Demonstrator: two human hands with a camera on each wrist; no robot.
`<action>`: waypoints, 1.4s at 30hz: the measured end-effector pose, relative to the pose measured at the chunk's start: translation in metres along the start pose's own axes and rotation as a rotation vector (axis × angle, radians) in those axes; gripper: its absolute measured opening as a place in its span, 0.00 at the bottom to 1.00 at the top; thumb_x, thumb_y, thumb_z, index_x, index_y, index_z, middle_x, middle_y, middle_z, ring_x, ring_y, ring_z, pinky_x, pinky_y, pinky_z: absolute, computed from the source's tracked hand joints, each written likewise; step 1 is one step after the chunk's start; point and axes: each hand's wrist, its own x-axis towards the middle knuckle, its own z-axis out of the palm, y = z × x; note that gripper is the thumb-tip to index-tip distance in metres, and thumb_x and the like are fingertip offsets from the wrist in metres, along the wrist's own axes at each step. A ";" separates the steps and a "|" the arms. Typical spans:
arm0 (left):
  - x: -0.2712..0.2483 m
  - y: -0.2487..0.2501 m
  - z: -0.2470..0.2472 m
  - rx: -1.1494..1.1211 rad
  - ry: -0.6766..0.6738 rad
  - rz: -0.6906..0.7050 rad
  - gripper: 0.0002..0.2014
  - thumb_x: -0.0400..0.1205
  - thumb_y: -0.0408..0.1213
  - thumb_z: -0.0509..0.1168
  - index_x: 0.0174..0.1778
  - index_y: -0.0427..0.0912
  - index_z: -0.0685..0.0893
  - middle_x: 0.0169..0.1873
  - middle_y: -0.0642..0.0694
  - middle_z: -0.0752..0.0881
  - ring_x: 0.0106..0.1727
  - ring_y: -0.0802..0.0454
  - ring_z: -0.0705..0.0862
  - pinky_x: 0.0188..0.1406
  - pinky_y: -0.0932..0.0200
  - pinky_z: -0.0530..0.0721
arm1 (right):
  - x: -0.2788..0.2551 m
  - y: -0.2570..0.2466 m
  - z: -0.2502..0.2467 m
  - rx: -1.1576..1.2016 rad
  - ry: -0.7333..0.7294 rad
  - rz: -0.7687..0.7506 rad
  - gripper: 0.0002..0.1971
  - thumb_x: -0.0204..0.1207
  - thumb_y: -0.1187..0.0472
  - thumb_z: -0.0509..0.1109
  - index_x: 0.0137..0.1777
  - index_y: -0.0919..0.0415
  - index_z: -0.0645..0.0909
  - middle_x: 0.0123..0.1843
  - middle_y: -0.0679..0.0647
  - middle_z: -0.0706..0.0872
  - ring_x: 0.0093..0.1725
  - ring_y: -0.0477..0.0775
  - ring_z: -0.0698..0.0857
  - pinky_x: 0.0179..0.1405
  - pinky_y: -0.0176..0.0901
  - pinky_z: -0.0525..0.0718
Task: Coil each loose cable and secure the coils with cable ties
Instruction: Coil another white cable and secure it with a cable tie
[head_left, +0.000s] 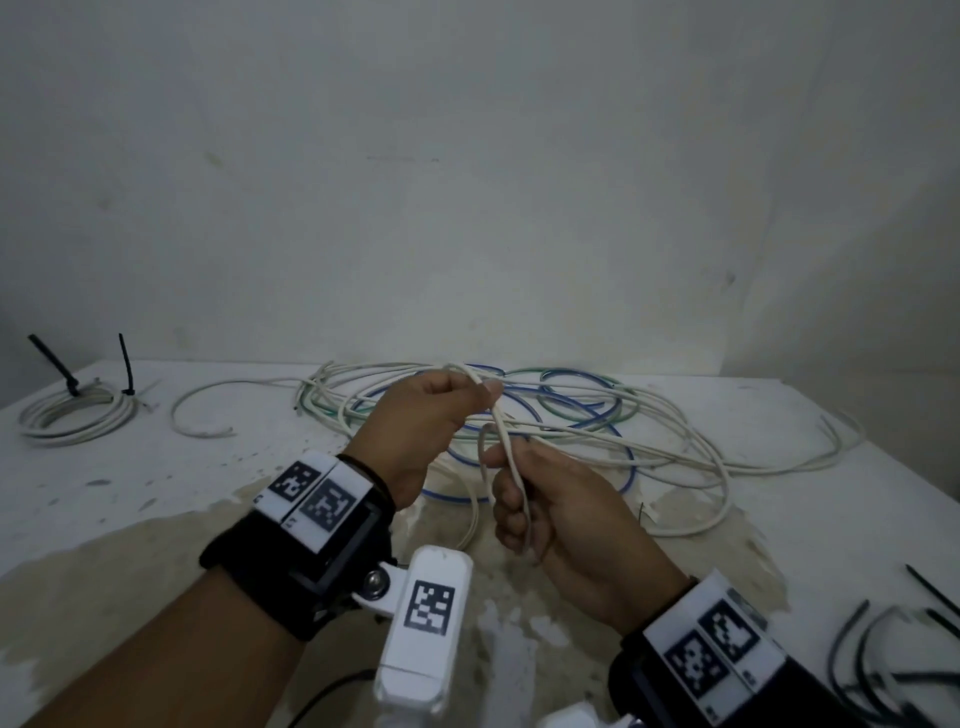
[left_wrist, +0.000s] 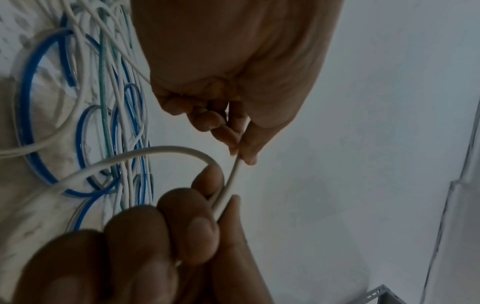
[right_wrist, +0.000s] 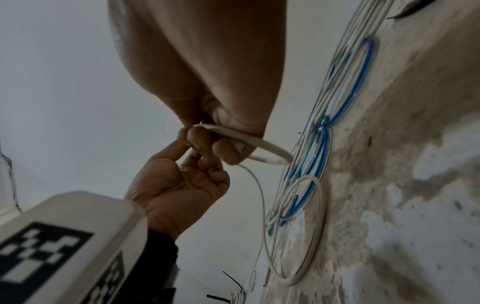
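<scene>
On your desk (head_left: 156, 483), the tied coil (head_left: 72, 415) lies far left, tangled cables (head_left: 571, 415) behind your hands, spare ties (head_left: 883, 649) near right.

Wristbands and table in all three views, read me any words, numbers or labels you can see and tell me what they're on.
No readable words or numbers anywhere.
Wristbands: black-and-white square code patterns only; tiny marks beside them are too small to read.
White camera housing: a code pattern, no text.
Cables and wall: no print visible.

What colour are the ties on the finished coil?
Black ties on the white coil, clearest in the head view.
</scene>
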 end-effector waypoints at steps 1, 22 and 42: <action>0.001 0.000 0.000 -0.003 0.014 0.017 0.07 0.78 0.35 0.71 0.40 0.34 0.83 0.20 0.56 0.75 0.20 0.64 0.71 0.19 0.73 0.68 | -0.001 0.000 -0.001 0.001 -0.011 -0.007 0.14 0.86 0.59 0.53 0.50 0.65 0.78 0.25 0.51 0.74 0.21 0.47 0.68 0.22 0.39 0.67; 0.018 0.001 0.022 0.441 0.037 0.589 0.10 0.83 0.47 0.57 0.46 0.51 0.82 0.41 0.56 0.85 0.46 0.58 0.83 0.51 0.55 0.79 | -0.033 -0.092 0.004 0.109 -0.211 -0.084 0.11 0.80 0.59 0.56 0.44 0.65 0.76 0.27 0.51 0.76 0.19 0.43 0.71 0.18 0.35 0.74; 0.027 -0.014 -0.007 0.998 -0.005 0.889 0.20 0.80 0.43 0.50 0.51 0.42 0.87 0.36 0.46 0.84 0.35 0.45 0.85 0.32 0.56 0.82 | -0.014 -0.202 -0.079 0.460 0.331 -0.405 0.11 0.85 0.71 0.47 0.43 0.63 0.68 0.18 0.49 0.72 0.13 0.43 0.64 0.15 0.27 0.66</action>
